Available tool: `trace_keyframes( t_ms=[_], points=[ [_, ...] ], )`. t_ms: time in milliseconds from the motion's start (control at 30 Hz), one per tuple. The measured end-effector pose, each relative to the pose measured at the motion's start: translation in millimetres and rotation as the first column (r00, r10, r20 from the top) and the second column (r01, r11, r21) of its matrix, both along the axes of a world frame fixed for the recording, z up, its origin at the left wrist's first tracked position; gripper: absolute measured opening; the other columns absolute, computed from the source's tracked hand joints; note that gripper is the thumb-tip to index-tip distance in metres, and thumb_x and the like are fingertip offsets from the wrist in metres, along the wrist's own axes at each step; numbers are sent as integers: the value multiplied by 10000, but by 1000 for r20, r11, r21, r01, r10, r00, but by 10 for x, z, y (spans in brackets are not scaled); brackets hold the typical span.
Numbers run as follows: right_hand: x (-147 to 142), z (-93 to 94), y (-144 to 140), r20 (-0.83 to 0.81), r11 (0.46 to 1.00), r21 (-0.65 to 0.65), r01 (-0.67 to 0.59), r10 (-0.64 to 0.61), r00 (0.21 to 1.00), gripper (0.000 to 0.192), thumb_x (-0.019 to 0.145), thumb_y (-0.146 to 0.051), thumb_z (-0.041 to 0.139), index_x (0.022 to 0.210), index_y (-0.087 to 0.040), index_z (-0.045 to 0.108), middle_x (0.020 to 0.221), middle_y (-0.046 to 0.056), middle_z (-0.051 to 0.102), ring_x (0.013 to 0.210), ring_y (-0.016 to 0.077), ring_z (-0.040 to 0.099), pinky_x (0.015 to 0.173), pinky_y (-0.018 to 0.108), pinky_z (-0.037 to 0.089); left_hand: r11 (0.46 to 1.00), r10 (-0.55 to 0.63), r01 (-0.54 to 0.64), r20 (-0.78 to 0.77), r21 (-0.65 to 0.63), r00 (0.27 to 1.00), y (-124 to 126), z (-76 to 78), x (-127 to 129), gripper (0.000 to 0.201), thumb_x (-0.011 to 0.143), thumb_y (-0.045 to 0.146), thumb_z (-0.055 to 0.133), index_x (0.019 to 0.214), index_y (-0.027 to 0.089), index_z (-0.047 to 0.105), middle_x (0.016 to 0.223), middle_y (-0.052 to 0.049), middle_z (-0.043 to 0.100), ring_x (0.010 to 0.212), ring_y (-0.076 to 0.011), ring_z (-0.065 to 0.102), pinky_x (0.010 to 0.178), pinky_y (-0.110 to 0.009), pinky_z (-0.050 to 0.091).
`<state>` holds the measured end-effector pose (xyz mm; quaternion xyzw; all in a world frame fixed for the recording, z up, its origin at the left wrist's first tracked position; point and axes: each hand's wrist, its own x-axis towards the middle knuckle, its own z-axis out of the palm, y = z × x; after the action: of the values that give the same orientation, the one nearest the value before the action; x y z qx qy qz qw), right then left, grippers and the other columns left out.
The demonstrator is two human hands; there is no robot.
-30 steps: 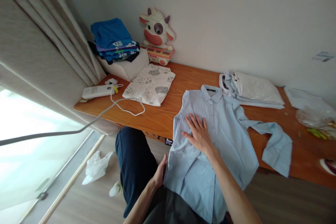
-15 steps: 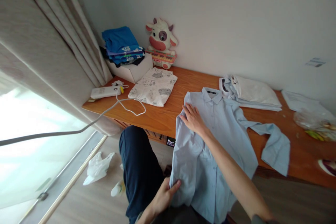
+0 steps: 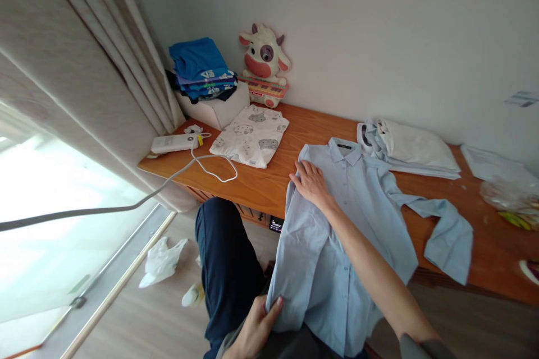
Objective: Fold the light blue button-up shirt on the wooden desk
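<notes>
Shifted since earlier: right hand [image 3: 311,182], chest to shoulder edge of light-blue, button-front cloth shirt [image 3: 332,275], fingers flat, slightly spread | left hand [image 3: 255,322] pinches sleeve end, nearer body | shirt partly on orange-brown wooden table [image 3: 269,188], collar outward, sleeve lengthwise between hands

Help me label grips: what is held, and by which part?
The left hand pinches the shirt by one sleeve's lower end; the right hand rests on it near the shoulder.
</notes>
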<state>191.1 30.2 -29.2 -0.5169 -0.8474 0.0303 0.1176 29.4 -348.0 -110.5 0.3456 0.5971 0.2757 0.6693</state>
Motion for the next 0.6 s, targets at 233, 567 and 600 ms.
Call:
trace_keyframes(
  t_ms=[233,567,600],
  points=[
    [-48,-163,141,-10,999,-27,17,-17,1000,819,1112,-621,290,1732,-88,247,1813,185,179,1689,352,167,1359,571,140,997,-18,15,-44,-78,999,-101,-22,-45,783,778,926,644,1065,202,726,1034,-57,666,1034,-286,592,961,-390,504],
    [-18,-82,125,-133,1000,-23,-15,12,991,796,1109,-577,332,1717,-67,270,1809,184,201,1690,330,177,1370,590,114,975,20,18,-167,222,986,206,-402,63,585,994,697,533,910,147,712,847,-58,692,809,-232,612,778,-346,518],
    [-5,-13,59,-175,999,15,-32,34,984,735,1113,-545,343,1702,-106,326,1806,161,238,1688,319,192,1372,601,97,963,21,30,-185,270,983,223,-393,52,505,997,616,568,1053,145,741,973,-82,748,904,-263,666,859,-367,547]
  ],
)
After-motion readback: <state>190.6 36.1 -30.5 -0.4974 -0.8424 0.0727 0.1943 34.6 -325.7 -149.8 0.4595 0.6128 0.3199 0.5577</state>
